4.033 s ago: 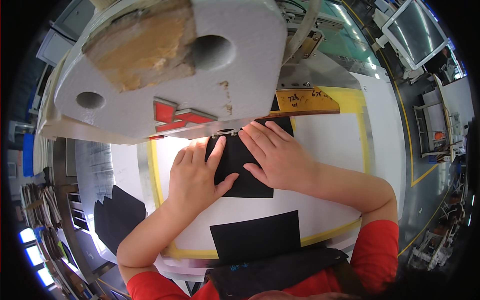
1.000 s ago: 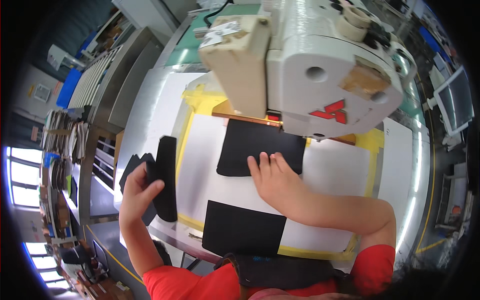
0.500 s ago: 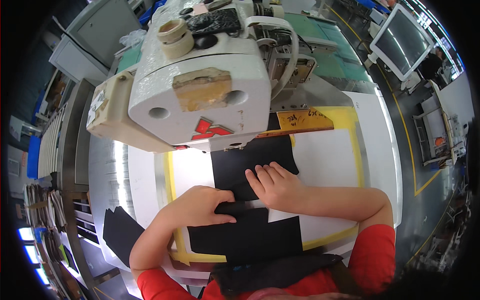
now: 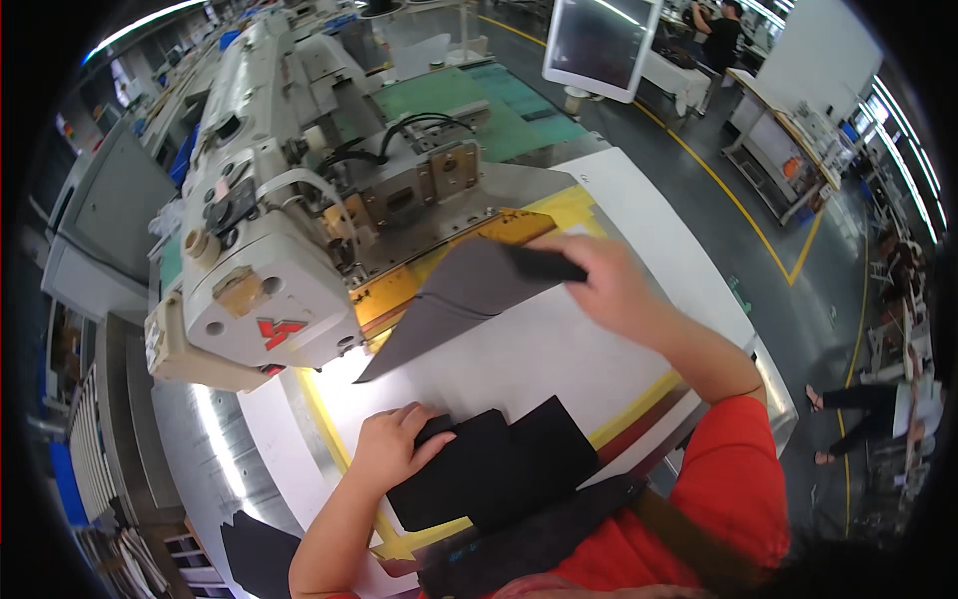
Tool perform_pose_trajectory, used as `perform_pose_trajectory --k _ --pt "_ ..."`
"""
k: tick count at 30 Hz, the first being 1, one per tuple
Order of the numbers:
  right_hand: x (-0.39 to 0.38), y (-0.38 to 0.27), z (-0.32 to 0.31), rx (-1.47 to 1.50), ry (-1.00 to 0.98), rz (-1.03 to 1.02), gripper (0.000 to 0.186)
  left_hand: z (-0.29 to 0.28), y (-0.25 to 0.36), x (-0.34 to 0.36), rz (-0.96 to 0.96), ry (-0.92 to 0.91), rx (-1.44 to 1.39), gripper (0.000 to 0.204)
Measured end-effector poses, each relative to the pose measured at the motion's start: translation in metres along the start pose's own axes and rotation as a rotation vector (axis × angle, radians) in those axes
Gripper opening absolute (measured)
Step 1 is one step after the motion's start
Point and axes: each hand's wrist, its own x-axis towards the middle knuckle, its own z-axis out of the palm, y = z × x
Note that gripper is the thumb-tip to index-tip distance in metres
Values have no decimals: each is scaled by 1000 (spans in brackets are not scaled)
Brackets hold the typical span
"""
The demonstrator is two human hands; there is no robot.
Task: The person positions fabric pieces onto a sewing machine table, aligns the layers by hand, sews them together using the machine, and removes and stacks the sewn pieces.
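My right hand (image 4: 619, 285) grips one end of a dark fabric piece (image 4: 454, 295). It lifts the piece above the white taped work plate (image 4: 499, 359), beside the sewing machine head (image 4: 259, 299). The lifted piece hangs slanting, its lower tip close to the machine head, and a seam or fold line crosses it. Nearer to me, my left hand (image 4: 396, 449) has thumb and fingers closed on the edge of another black fabric piece (image 4: 499, 464), which lies on the near part of the plate.
Yellow tape (image 4: 639, 407) borders the plate. An amber clamp strip (image 4: 399, 290) runs along its far side by the machine. More black fabric (image 4: 257, 554) lies at the near left. A monitor (image 4: 602, 45) stands at the back. A person (image 4: 878, 409) is on the walkway at right.
My right hand has moved up and right, raising the dark fabric piece off the plate. My left hand stays near the lower black fabric. The whole view has swung to the right.
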Motion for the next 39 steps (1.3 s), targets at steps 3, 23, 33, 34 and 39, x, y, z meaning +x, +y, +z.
perform_pose_trajectory --k 3,23,33,34,39 --pt "-23 27 -85 -224 68 337 26 1 1 7 -69 -20 5 30" --pt "-409 181 -128 -293 -363 1160 20 4 0 -1 -55 -12 71 26" --pt "-130 65 -101 -632 323 127 39 -4 -9 -14 -63 85 -217 48" --pt "-109 57 -64 -443 138 60 52 -5 -10 -15 -87 96 -278 51" --pt "-40 -10 105 -61 -142 -849 56 -16 -9 0 -331 284 -170 36"
